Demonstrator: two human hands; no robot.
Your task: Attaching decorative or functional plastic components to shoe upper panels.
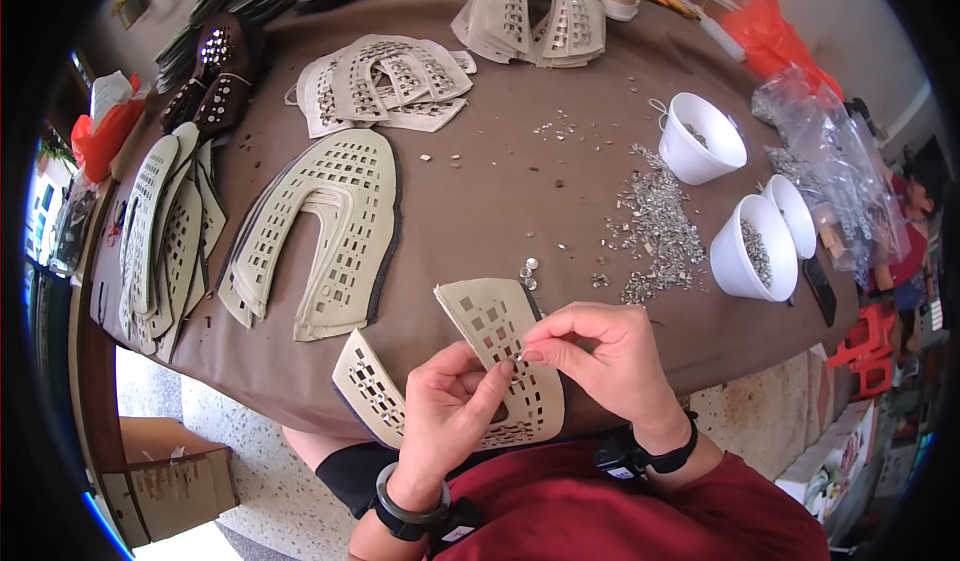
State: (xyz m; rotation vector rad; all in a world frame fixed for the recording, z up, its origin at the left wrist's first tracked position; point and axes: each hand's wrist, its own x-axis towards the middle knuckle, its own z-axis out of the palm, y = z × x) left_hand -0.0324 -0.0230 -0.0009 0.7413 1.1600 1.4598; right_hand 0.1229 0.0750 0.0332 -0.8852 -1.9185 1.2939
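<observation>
A beige U-shaped shoe upper (488,306) with rows of square cut-outs lies at the table's front edge, in front of my body. My left hand (443,406) grips it, the thumb pressed on its face. Thumb and forefinger of my right hand (610,361) pinch together over the cut-outs beside the left thumb, on a tiny silvery stud (521,356) that is hard to make out. Shiny studs show in several cut-outs along the lower curve and left arm of the upper. A few round silvery studs (531,264) lie just beyond it.
A heap of small silvery studs (660,231) spreads at the right, near white cups (728,261). Beige upper stacks (345,191) lie left and behind, with dark brown uppers (212,86) at far left. A clear plastic bag (835,141) and a black phone (820,289) edge the right side.
</observation>
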